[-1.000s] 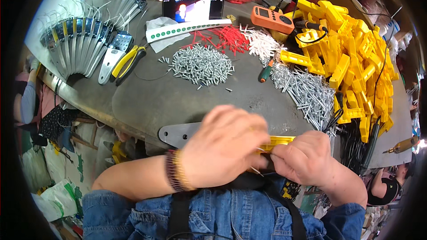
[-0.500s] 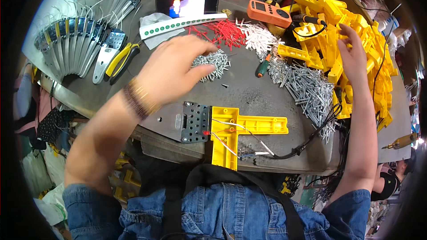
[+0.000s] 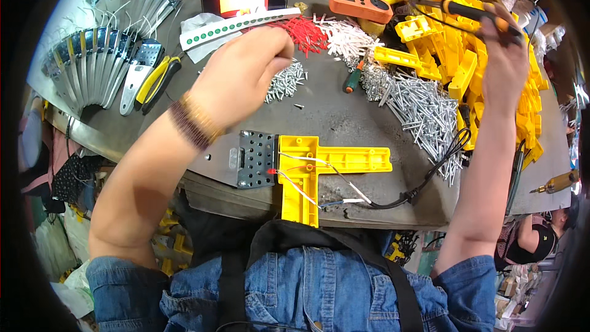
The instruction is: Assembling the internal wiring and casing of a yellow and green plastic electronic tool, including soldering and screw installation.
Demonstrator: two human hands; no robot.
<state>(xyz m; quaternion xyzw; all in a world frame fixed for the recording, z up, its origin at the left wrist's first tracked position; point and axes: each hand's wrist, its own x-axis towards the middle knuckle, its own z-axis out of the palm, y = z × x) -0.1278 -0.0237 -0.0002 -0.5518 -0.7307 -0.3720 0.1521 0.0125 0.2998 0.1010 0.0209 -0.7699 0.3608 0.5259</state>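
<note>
- Head view: the left hand (image 3: pixel 241 79) hangs over the desk (image 3: pixel 362 120), partly covering the pile of short screws (image 3: pixel 289 81); its fingers bend inward, and whether they close on anything cannot be told.
- The right hand (image 3: pixel 505 64), in front of the heap of yellow plastic parts (image 3: pixel 464 71), is clamped around a black-and-orange handled tool (image 3: pixel 465 10) whose thin end points left.
- Between the forearms, the T-shaped yellow casing (image 3: pixel 356 158) lies at the desk's near edge, touched by neither hand; a perforated metal plate (image 3: pixel 258 160) adjoins its left side.
- Thin wires cross the casing and meet a black cable (image 3: pixel 407 199) to its right.
- Farther back are long screws (image 3: pixel 424 123), red sleeves (image 3: pixel 308 35), white sleeves (image 3: pixel 350 38) and an orange meter (image 3: pixel 358 5).
- Yellow-and-black pliers (image 3: pixel 155 83) lie to the left, near fanned metal plates (image 3: pixel 92 74).
</note>
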